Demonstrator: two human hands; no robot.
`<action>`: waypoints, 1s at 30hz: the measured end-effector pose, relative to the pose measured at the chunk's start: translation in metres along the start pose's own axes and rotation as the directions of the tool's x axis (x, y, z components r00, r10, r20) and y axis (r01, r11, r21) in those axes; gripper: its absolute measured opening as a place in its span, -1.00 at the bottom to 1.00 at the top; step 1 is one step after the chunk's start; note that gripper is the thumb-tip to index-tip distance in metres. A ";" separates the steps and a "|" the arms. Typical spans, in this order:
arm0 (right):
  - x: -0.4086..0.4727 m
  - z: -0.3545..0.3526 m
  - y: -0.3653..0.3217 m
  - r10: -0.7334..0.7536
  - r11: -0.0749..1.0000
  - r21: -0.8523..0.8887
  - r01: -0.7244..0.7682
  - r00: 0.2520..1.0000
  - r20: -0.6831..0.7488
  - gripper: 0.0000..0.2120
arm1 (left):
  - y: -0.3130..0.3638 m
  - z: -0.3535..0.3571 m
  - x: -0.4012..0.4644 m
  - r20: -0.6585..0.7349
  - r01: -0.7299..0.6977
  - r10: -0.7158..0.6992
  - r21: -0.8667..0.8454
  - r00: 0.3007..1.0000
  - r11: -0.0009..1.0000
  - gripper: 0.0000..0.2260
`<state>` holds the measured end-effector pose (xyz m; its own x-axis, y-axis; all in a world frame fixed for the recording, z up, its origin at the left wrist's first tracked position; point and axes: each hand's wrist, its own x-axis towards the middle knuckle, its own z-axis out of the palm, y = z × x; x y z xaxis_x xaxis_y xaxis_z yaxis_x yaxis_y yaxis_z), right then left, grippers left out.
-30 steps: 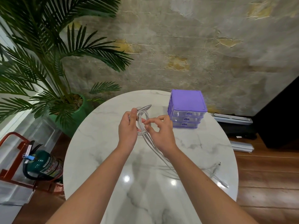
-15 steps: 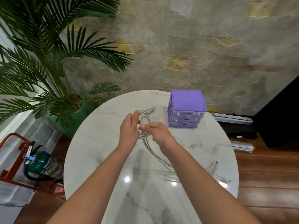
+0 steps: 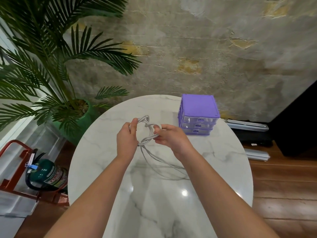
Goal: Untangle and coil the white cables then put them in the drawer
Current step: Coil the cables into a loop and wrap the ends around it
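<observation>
Both hands, left (image 3: 127, 140) and right (image 3: 169, 137), grip the white cables (image 3: 148, 133).

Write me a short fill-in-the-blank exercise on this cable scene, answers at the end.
1. Both hands hold the white cables above the round ____ table.
2. The drawer unit is ____ in colour.
3. All three of its drawers are ____.
4. The left hand and right hand grip the ____.

Answers: marble; purple; closed; cables

A round white marble table (image 3: 106, 169) is holding a purple drawer box (image 3: 199, 115), and loose white cable ends (image 3: 163, 167) are lying on it.
</observation>
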<state>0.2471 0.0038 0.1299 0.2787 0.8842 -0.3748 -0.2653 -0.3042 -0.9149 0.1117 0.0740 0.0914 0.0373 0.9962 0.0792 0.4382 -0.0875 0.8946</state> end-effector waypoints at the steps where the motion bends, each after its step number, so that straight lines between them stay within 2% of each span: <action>1: 0.000 0.000 -0.001 -0.012 1.000 -0.003 0.012 1.000 -0.023 -0.90 | 0.000 0.000 0.000 -0.009 0.000 0.000 0.017 1.000 1.000 -0.51; 3: -0.003 -0.001 -0.007 0.008 0.998 0.061 -0.007 1.000 -0.024 -0.83 | 0.000 -0.001 0.000 -0.012 -0.023 0.024 0.069 1.000 0.997 -0.50; 7: -0.008 -0.012 -0.025 0.106 0.961 0.248 -0.120 0.992 0.070 -0.84 | 0.000 -0.007 0.005 -0.013 -0.086 0.089 0.176 0.996 0.981 -0.51; 9: -0.007 -0.020 -0.032 0.165 0.963 0.193 -0.188 0.977 0.132 -0.84 | 0.000 -0.010 0.008 -0.011 -0.111 0.116 0.201 0.993 0.973 -0.51; 12: -0.007 -0.032 -0.036 0.255 0.967 -0.018 -0.256 0.951 0.177 -0.89 | 0.003 -0.011 0.009 -0.018 -0.125 0.132 0.221 0.991 0.967 -0.54; 15: -0.002 -0.040 -0.027 0.235 0.969 -0.105 -0.222 0.963 0.129 -0.79 | 0.007 -0.009 0.009 -0.049 -0.100 0.112 0.210 0.992 0.973 -0.55; 17: 0.002 -0.040 -0.016 0.148 0.984 -0.102 -0.146 0.989 0.006 -0.80 | 0.012 -0.008 0.007 -0.090 -0.064 0.079 0.160 0.993 0.985 -0.56; 19: 0.005 -0.037 -0.003 0.119 0.993 0.007 -0.119 0.986 -0.114 -0.85 | 0.017 -0.005 0.006 -0.130 -0.029 0.041 0.088 0.991 0.996 -0.57; 20: 0.006 -0.034 0.005 0.157 0.983 0.111 -0.144 0.980 -0.123 -0.89 | 0.020 -0.004 0.005 -0.144 -0.019 0.027 0.057 0.989 0.998 -0.57; 22: 0.003 -0.026 0.014 0.271 0.886 0.398 -0.238 0.962 -0.027 -0.94 | 0.021 -0.002 0.006 -0.167 0.001 -0.001 0.005 0.986 1.000 -0.56; 23: 0.001 -0.021 0.016 0.285 0.809 0.526 -0.262 0.958 0.038 -0.85 | 0.021 -0.001 0.006 -0.177 0.015 -0.018 -0.015 0.984 1.000 -0.55; 25: 0.001 -0.013 0.020 0.233 0.720 0.653 -0.235 0.968 0.092 -0.69 | 0.020 -0.001 0.007 -0.183 0.038 -0.042 -0.023 0.982 0.999 -0.55; 27: 0.004 -0.010 0.022 0.187 0.750 0.636 -0.181 0.981 0.059 -0.60 | 0.019 -0.002 0.007 -0.179 0.041 -0.041 -0.002 0.983 0.999 -0.55; 30: 0.006 -0.021 0.019 0.154 0.915 0.385 -0.123 0.987 -0.050 -0.58 | 0.016 -0.008 0.010 -0.162 0.006 -0.001 0.029 0.987 1.000 -0.57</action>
<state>0.2627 -0.0039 0.1077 0.2804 0.8081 -0.5180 -0.6322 -0.2506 -0.7332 0.1119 0.0826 0.1101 -0.1092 0.9829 0.1485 0.4643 -0.0817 0.8819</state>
